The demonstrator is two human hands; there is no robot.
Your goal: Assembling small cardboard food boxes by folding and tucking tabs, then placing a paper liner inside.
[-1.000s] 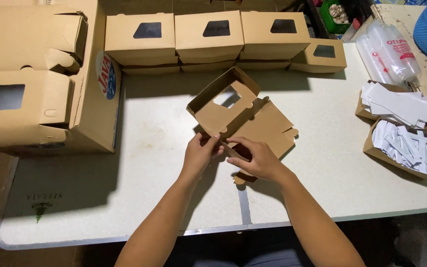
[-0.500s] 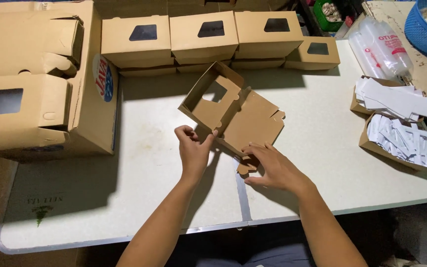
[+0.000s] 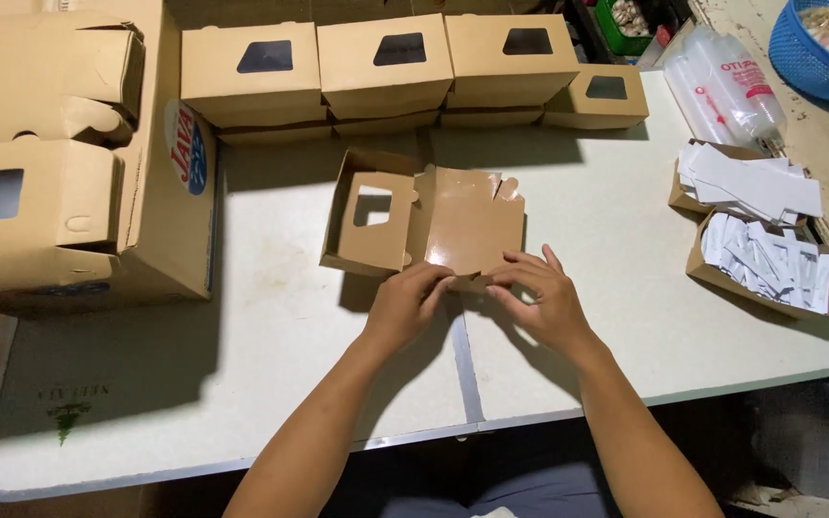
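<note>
A: Status?

B: You're mid-fold on the half-formed carton (image 3: 424, 223), which lies on the white table (image 3: 271, 345), in front of the row of finished window boxes (image 3: 386, 67). Lid with its cut-out window lies open to the left; the glossy panel faces up.

A: Hands?

B: Your left hand (image 3: 405, 305) pinches the carton's near edge, fingers closed on a small flap. Your right hand (image 3: 541, 299) touches the same edge, fingers curled; can't tell if it's actually clamped on card or just pressing.

A: Next move?

B: My read: the near flap needs tucking, then the walls raised. It calls for both hands to keep that edge pinned so the card doesn't spring back. The trays of white paper slips (image 3: 769, 259) sit well apart on your right.
</note>
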